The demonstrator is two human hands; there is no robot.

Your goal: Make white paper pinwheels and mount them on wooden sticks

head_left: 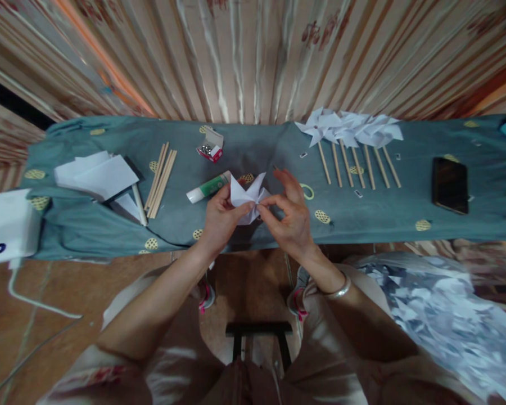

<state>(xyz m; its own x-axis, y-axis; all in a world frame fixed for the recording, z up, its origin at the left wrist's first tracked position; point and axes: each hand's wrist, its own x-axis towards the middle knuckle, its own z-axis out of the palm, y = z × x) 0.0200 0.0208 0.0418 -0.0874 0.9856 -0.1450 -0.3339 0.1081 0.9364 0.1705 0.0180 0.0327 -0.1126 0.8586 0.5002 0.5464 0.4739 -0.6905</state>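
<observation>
Over the near edge of a grey-blue cloth-covered table, both hands pinch a folded white paper pinwheel. My left hand grips its left side, fingers closed on the paper. My right hand pinches the centre of the paper with thumb and forefinger, other fingers raised. A silver bangle sits on my right wrist. A white and green glue stick lies just beyond my left hand.
Several finished paper pinwheels on wooden sticks lie at the back right. A bundle of bare sticks, white paper sheets, a small open box of pins, a black phone, and a white device at left.
</observation>
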